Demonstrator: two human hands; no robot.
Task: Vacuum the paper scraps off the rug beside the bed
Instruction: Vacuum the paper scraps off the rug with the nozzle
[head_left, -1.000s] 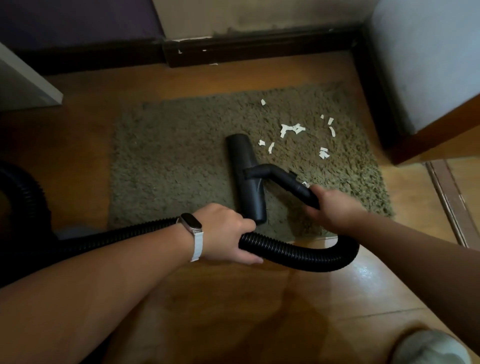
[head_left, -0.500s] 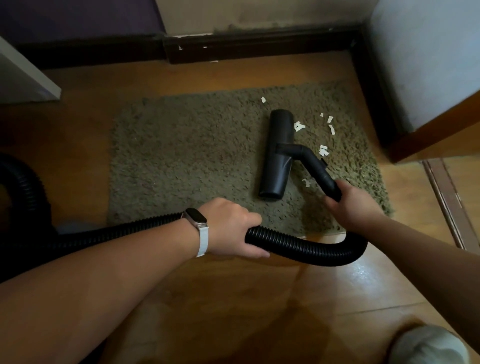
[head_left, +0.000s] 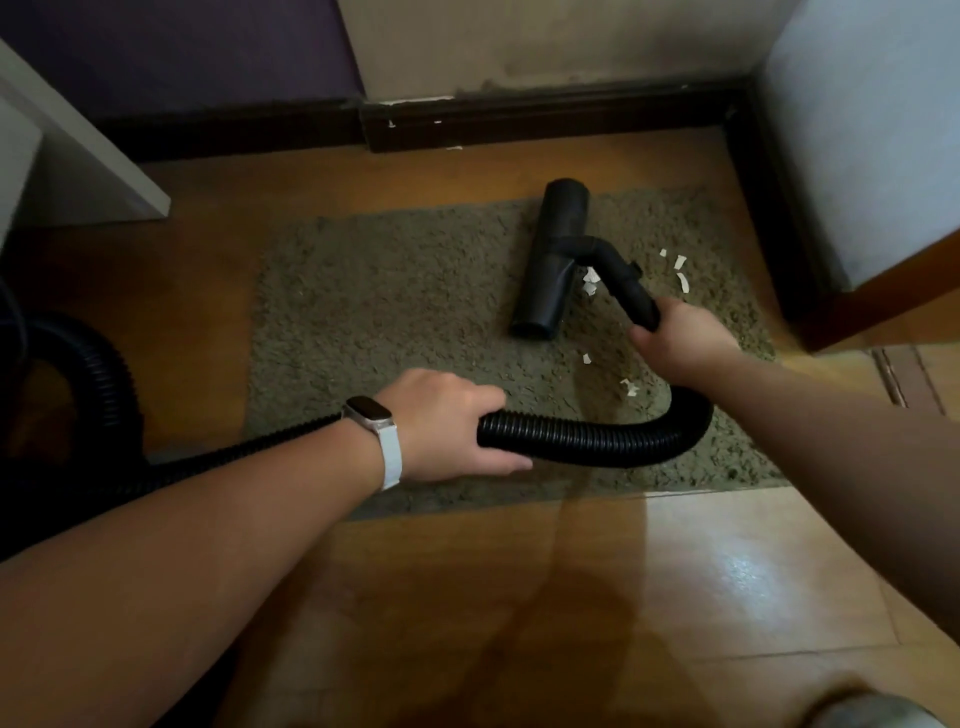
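Observation:
A shaggy olive rug (head_left: 395, 312) lies on the wooden floor. The black vacuum nozzle head (head_left: 550, 260) rests on the rug's far right part, its far end reaching the rug's back edge. My right hand (head_left: 675, 343) grips the nozzle's black neck tube. My left hand (head_left: 447, 421), with a white wristband, grips the ribbed black hose (head_left: 597, 436), which curves between both hands. White paper scraps (head_left: 680, 273) lie right of the nozzle; a few more scraps (head_left: 589, 283) sit under its neck and near my right hand.
The bed's pale side and wooden frame (head_left: 857, 291) stand at the right of the rug. A dark skirting board (head_left: 545, 119) runs along the far wall. A white panel (head_left: 78, 171) juts in at the left. The hose loops back at the left edge (head_left: 98, 374).
The nozzle has been pushed away from me and to the right across the rug, over the scrap cluster. Fewer scraps show now. Both hands followed, keeping their grips.

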